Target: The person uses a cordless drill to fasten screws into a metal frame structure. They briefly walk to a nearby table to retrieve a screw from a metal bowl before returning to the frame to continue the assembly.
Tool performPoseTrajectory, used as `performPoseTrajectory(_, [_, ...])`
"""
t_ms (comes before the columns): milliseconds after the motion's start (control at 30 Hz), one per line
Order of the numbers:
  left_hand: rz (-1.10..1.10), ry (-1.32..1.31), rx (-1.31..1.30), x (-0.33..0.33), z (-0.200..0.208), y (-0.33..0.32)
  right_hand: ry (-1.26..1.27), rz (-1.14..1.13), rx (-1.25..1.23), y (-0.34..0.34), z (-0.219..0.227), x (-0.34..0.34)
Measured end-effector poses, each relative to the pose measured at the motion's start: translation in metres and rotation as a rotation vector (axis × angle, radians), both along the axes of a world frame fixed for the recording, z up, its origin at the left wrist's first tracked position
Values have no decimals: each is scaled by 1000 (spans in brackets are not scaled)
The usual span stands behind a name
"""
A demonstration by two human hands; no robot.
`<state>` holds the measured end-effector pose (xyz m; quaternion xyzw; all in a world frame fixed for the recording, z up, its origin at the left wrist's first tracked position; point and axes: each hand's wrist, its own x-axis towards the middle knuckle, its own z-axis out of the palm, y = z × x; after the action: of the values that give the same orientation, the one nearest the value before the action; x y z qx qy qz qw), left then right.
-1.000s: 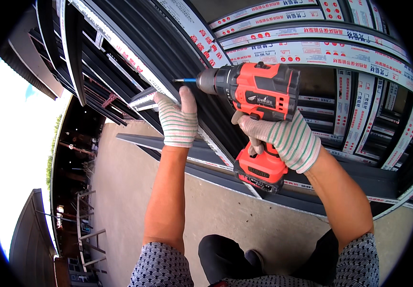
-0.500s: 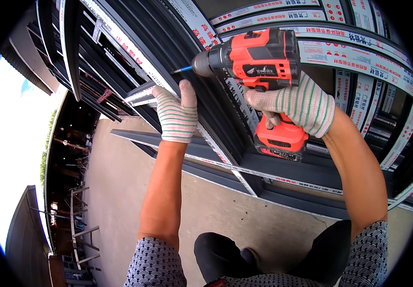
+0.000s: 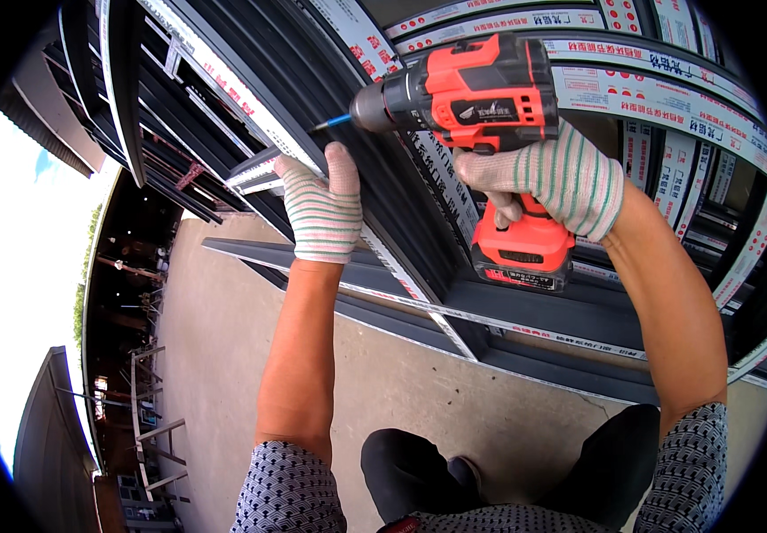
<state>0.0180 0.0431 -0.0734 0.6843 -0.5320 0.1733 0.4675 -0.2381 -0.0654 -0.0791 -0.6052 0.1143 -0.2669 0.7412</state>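
Note:
My right hand (image 3: pixel 565 182), in a striped knit glove, is wrapped round the grip of a red and black cordless drill (image 3: pixel 494 93). The drill lies sideways in the air, its chuck pointing left. A thin blue-shanked bit (image 3: pixel 337 123) sticks out of the chuck, its dark tip at the face of a dark metal window frame (image 3: pixel 392 200). Whether the tip touches the metal I cannot tell. Just below the bit, my gloved left hand (image 3: pixel 323 209) grips the frame's edge, thumb on the near face. Its other fingertips are partly hidden behind the bar.
More dark frames with printed white film (image 3: pixel 659 98) stand stacked at the right and far side. Dark bars (image 3: pixel 126 98) lean at the upper left. A lower frame bar (image 3: pixel 561 342) crosses before my legs, above the concrete floor (image 3: pixel 223 355). A metal rack (image 3: pixel 148 426) stands at left.
The drill and my right hand have shifted slightly up and to the left in the picture. My left hand keeps its hold; the whole view has moved a little.

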Motion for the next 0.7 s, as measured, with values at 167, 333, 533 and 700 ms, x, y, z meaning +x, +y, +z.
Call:
performPoseTrajectory(167, [37, 13, 3, 1, -2, 0, 13, -13, -8, 1, 0, 3])
performPoseTrajectory(333, [90, -74, 15, 8, -3, 0, -20, -11, -19, 3, 2, 4])
performPoseTrajectory(533, [81, -21, 6, 2, -2, -1, -13, -3, -44, 0, 2, 4])
performPoseTrajectory(700, [84, -148, -57, 15, -6, -3, 9, 21, -27, 1, 5, 5])
